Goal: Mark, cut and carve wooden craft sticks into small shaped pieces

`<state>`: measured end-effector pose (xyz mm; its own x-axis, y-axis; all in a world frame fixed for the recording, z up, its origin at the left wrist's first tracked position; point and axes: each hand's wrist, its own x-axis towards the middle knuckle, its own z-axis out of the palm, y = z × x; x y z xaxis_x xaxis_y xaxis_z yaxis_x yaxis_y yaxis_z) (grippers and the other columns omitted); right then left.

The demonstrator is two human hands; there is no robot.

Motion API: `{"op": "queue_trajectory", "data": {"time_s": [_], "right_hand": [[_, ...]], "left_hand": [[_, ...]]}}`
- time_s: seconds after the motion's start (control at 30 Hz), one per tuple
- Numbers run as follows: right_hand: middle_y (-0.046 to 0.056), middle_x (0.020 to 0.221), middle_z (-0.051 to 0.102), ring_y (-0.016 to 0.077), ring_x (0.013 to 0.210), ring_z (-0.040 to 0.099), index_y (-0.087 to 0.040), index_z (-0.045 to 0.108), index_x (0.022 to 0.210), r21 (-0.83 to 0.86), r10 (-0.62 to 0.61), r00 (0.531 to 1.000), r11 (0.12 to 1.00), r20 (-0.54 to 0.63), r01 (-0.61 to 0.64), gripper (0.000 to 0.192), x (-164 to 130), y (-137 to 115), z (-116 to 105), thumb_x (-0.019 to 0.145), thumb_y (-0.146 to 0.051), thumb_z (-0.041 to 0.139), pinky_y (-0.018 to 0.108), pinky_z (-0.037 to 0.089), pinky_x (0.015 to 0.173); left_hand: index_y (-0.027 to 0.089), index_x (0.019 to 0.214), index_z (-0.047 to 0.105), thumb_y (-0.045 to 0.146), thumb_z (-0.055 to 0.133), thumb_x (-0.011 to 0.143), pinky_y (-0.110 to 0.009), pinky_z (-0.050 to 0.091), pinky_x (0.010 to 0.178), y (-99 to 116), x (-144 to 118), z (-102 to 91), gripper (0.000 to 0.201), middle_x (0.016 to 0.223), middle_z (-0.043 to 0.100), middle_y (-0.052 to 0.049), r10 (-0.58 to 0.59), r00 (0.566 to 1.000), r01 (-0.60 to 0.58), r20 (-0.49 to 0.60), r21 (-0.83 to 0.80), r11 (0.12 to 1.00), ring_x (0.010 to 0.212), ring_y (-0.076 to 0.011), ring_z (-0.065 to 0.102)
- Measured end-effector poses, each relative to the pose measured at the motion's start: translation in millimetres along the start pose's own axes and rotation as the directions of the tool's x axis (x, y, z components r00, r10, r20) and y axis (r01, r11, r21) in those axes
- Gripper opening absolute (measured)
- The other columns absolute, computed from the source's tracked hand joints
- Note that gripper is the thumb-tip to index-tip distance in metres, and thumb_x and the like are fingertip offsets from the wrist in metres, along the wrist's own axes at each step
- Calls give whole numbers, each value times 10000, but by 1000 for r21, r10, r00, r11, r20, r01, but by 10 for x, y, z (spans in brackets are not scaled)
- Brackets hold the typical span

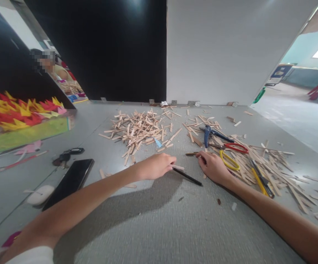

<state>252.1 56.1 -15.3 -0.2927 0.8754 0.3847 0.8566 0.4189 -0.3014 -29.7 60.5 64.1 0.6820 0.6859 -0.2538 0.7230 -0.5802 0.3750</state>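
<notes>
A pale stick and a black pen are being pinched in the curled left hand near the worktop's middle. A dark stick end is being gripped by the closed right hand just beside it. Yellow scissors are lying against that hand, red scissors beyond. A stick pile is spread toward the far edge. A phone is lying near the left edge.
</notes>
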Motion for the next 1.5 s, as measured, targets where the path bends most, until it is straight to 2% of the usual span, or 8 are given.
{"op": "queue_trajectory", "data": {"time_s": [0.2,0.37,0.5,0.73,0.9,1.5], "right_hand": [[78,846,828,245,735,772,-224,756,984,-7,2,1000,1000,13,-2,243,-1,-4,-4,960,-193,516,301,519,683],[90,864,830,247,753,779,-217,758,987,-9,-5,1000,1000,19,5,243,4,-8,-14,962,-191,517,300,522,695],[95,865,831,250,757,783,-208,756,980,-15,-7,1000,1000,19,8,237,5,-5,-10,960,-187,521,302,522,698],[113,895,835,261,794,797,-193,756,987,-25,-7,1000,1000,17,8,256,2,-2,4,968,-185,500,309,535,720],[112,892,834,259,797,796,-194,756,995,-28,-6,1000,1000,19,6,257,3,-1,4,968,-183,501,308,540,723],[96,888,835,246,786,788,-208,752,1003,-27,0,1000,1000,25,0,241,0,-11,-6,967,-188,514,299,535,719]], "left_hand": [[220,879,510,242,400,1113,-309,381,706,-18,-6,-66,259,871,665,-56,-77,988,76,-135,-15,997,800,-223,634],[227,827,477,249,396,1098,-297,341,621,-47,-11,-54,284,679,608,-13,-132,982,125,-133,-58,990,606,-186,586],[229,805,456,250,413,1086,-285,320,580,-70,-6,-49,285,601,579,8,-145,982,134,-125,-91,987,535,-164,562],[234,792,461,276,430,1073,-289,327,573,-81,4,-58,286,590,566,11,-137,981,123,-138,-104,987,528,-168,544],[231,798,493,240,423,1047,-294,348,596,-88,5,-57,259,657,620,-14,-141,979,129,-148,-92,987,596,-192,598],[223,793,512,210,463,1044,-275,343,580,-102,17,-25,257,642,601,9,-136,981,126,-140,-80,989,565,-166,574]]}}
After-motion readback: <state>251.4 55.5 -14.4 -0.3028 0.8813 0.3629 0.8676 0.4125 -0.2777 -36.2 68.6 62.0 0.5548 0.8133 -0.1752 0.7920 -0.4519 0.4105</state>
